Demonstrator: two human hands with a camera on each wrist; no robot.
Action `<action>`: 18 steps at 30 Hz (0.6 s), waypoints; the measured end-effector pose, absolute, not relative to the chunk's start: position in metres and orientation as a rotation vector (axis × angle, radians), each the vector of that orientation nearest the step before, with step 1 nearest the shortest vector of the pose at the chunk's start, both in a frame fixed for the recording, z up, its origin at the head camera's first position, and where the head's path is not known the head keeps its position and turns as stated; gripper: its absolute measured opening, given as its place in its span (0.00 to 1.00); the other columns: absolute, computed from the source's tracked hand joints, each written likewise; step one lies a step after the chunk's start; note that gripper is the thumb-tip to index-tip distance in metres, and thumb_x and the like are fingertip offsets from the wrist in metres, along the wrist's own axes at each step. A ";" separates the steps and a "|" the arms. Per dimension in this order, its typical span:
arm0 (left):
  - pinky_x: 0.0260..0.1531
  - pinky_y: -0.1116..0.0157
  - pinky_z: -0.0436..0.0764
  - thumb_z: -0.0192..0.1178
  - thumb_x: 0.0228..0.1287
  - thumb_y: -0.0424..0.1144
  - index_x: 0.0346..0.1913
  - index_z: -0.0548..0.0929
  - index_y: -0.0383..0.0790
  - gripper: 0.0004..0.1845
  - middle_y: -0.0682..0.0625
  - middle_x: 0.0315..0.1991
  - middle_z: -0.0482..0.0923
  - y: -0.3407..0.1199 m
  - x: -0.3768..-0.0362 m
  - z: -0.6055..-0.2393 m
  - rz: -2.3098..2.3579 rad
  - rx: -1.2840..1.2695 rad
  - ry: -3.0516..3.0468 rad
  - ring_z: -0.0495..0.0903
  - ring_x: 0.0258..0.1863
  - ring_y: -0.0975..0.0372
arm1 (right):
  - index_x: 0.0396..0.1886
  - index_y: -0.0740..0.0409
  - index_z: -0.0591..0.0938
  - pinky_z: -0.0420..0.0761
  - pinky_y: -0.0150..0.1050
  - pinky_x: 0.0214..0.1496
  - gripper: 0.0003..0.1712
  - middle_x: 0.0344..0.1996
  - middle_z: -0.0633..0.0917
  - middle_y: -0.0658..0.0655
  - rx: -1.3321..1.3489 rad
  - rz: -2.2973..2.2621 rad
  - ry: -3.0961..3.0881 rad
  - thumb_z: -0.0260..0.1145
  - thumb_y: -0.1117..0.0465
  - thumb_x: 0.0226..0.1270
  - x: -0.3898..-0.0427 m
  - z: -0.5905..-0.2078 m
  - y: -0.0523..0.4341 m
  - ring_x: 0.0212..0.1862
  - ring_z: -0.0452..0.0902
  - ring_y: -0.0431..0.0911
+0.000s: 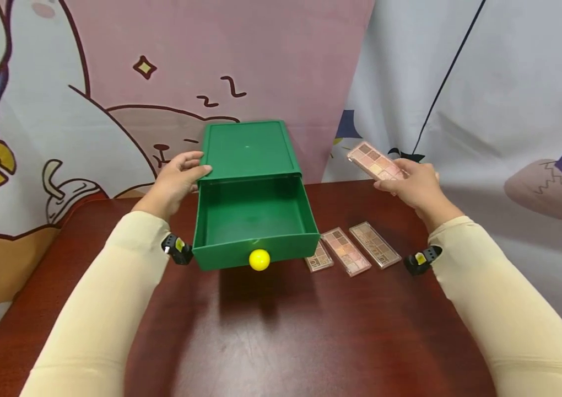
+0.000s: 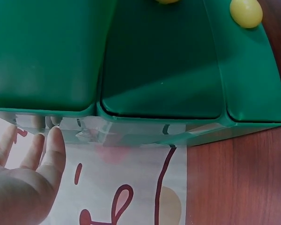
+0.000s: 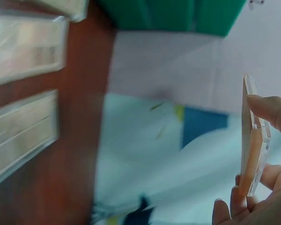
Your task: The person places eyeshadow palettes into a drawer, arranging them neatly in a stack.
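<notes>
A green drawer box [image 1: 248, 149] stands on the table with its drawer [image 1: 253, 212] pulled out and nothing inside. On the drawer front sits a round yellow knob [image 1: 259, 259]. My left hand [image 1: 177, 179] is at the box's left side; in the left wrist view its fingertips [image 2: 56, 140] meet the side wall, fingers extended. Off to the right, my right hand [image 1: 417, 184] pinches an eyeshadow palette [image 1: 372, 160] by one end, raised above the table. Edge-on in the right wrist view, the palette [image 3: 251, 140] lies between thumb and fingers.
Three more eyeshadow palettes lie on the table right of the drawer: one partly hidden by it [image 1: 319, 258], a pinkish one [image 1: 346, 252] and a beige one [image 1: 375, 244]. Behind the dark red table [image 1: 281, 342] hangs a printed cloth [image 1: 286, 60].
</notes>
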State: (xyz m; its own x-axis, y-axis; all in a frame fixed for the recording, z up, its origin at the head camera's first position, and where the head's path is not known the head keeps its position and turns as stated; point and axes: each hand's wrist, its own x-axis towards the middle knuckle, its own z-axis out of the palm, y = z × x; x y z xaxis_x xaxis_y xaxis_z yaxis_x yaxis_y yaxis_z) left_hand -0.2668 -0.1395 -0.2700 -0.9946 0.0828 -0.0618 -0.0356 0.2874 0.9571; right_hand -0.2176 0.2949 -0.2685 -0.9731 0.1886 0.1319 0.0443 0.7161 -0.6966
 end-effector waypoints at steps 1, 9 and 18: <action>0.64 0.52 0.66 0.57 0.70 0.45 0.74 0.59 0.46 0.33 0.43 0.73 0.56 -0.140 -0.267 -0.271 1.819 0.046 2.436 0.62 0.67 0.51 | 0.64 0.64 0.73 0.58 0.55 0.54 0.37 0.59 0.63 0.75 -0.161 1.115 -2.730 0.74 0.57 0.55 -0.219 -0.262 0.288 0.60 0.46 0.65; 0.64 0.53 0.66 0.57 0.70 0.45 0.74 0.60 0.47 0.32 0.45 0.73 0.57 -0.137 -0.267 -0.271 1.825 0.031 2.426 0.62 0.68 0.52 | 0.66 0.59 0.73 0.61 0.48 0.48 0.38 0.59 0.63 0.70 0.026 1.082 -2.817 0.73 0.55 0.55 -0.224 -0.227 0.238 0.58 0.49 0.60; 0.64 0.53 0.67 0.57 0.71 0.44 0.73 0.61 0.47 0.31 0.45 0.72 0.58 -0.140 -0.268 -0.269 1.844 0.029 2.417 0.62 0.67 0.53 | 0.62 0.55 0.76 0.64 0.46 0.47 0.34 0.53 0.67 0.65 0.321 0.971 -2.936 0.74 0.57 0.53 -0.221 -0.195 0.186 0.56 0.55 0.55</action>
State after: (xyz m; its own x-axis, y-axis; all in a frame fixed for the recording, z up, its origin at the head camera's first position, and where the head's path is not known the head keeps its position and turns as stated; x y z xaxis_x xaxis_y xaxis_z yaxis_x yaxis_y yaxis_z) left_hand -0.2676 -0.1396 -0.2689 -0.9947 0.0765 -0.0689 -0.0463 0.2656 0.9630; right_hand -0.2206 0.1858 -0.1949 -0.9781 -0.1849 0.0957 -0.2055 0.7836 -0.5863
